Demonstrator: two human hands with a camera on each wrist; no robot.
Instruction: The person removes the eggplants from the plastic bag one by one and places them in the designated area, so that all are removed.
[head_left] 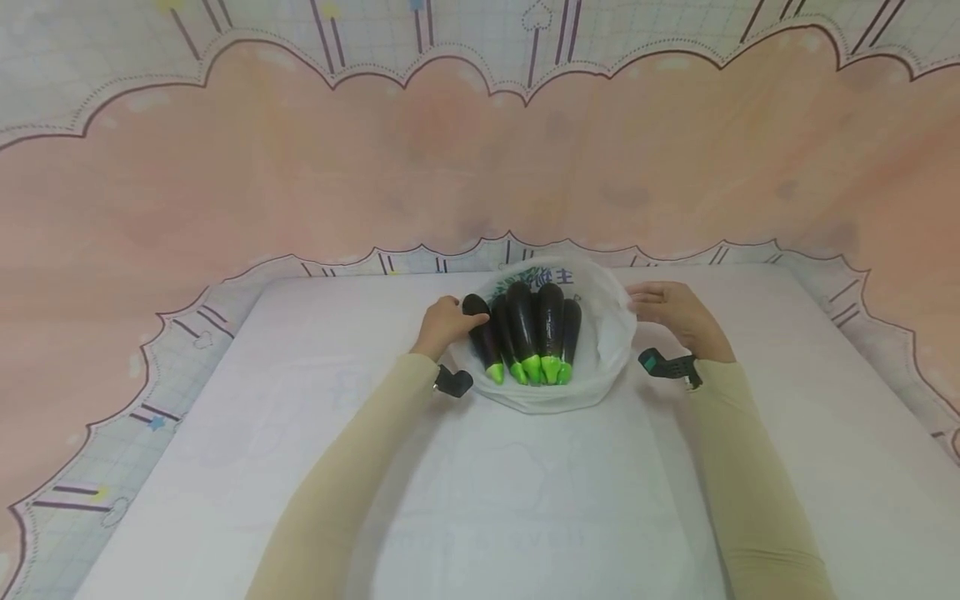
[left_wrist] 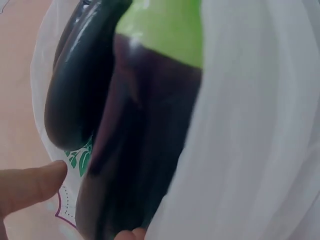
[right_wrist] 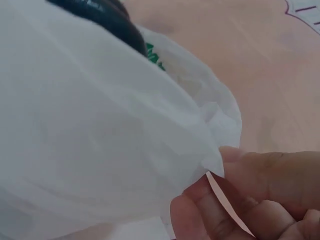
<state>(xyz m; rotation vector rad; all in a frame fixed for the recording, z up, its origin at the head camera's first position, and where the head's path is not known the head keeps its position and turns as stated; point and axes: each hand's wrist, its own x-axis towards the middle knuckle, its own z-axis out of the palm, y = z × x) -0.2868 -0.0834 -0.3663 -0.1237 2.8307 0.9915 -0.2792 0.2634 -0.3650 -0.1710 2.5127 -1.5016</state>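
Observation:
Several dark eggplants [head_left: 522,321] with bright green stem ends lie side by side in an open white plastic bag [head_left: 551,403]. My left hand [head_left: 442,325] is at the leftmost eggplant [head_left: 483,337], with its thumb reaching over it in the head view. In the left wrist view the straight thumb [left_wrist: 35,186] stands apart from the eggplant, and fingertips [left_wrist: 131,234] show at its dark end. On the bag's right side, my right hand [head_left: 675,315] pinches the rim between thumb [right_wrist: 270,170] and fingers.
The bag stands on a white-covered table [head_left: 525,500] near its far edge. Behind it hangs a peach cloth [head_left: 450,167] with a scalloped, patterned border. Each wrist wears a black camera strap, such as the right one [head_left: 675,365]. Green print shows inside the bag.

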